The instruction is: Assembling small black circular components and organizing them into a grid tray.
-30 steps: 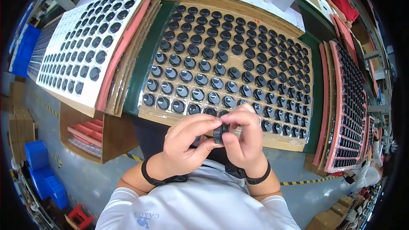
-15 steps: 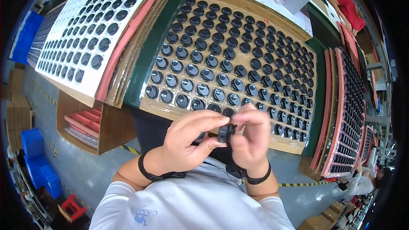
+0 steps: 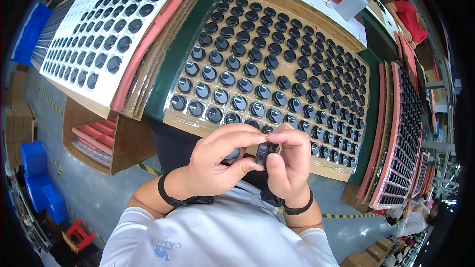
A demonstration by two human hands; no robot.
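- Both hands, left hand and right hand, pinched one small black cap above the bench edge.
- A cardboard tray carried rows of black caps.
- Blue crates, possibly stacked, stood on the grey floor.

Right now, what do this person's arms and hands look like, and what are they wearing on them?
Both hands are bare, no gloves: the left hand and the right hand. Each wrist carries a thin black band, the left wristband and the right wristband. The forearms are bare below short white sleeves of a white shirt with a small blue mark.
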